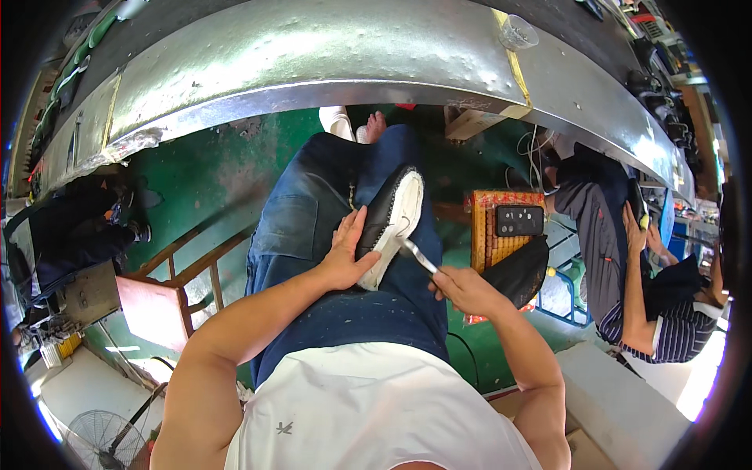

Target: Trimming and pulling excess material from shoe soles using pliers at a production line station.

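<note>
A dark shoe (407,205) lies across my thighs with its pale underside turned up. Along its edge the dark upper shows stitching or gathered folds. My left hand (347,252) grips the near part of the shoe from the left, thumb over the pale underside and fingers along the dark side. In my right hand (470,289) is a slim silver metal tool (420,256) with a bent, hooked end. That end meets the right edge of the shoe's underside, or hangs just above it. The part inside my fist is hidden.
A dented metal bench (313,59) spans the far side, with a clear plastic cup (518,33) on it. At right, a stool with a beaded mat (487,235) bears a black phone (519,220) and a dark shoe-shaped piece (517,272). Co-workers (666,305) sit at both sides.
</note>
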{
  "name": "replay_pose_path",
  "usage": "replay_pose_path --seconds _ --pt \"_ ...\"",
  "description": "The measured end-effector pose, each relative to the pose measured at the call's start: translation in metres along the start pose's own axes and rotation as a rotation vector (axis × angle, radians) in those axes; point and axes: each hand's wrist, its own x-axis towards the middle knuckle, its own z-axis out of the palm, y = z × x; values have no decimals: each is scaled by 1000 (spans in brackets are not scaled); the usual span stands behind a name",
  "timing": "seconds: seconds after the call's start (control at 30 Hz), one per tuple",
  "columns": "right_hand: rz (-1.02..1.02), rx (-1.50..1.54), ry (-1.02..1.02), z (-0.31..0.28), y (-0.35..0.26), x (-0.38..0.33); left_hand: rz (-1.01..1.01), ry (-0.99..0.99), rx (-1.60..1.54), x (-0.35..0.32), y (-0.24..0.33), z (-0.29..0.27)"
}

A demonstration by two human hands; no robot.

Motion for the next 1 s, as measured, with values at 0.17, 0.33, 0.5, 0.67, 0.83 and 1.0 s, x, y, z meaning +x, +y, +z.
replay_pose_path --seconds 0.17,0.33,0.5,0.67,0.83,1.0 --pt "-334 -416 251 42 4 34 -7 -23 59 4 10 -6" --pt "-385 -118 333 42 39 31 8 -77 227 29 33 -26" --pt "-253 538 338 68 77 52 -57 83 110 66 39 -34" --pt "-230 512 358 67 80 45 131 145 -323 65 29 -51" --pt "-199 269 336 55 61 41 196 -61 -1461 44 141 -130" --pt "-306 -127 394 42 38 40 119 -41 -1598 52 160 -163"
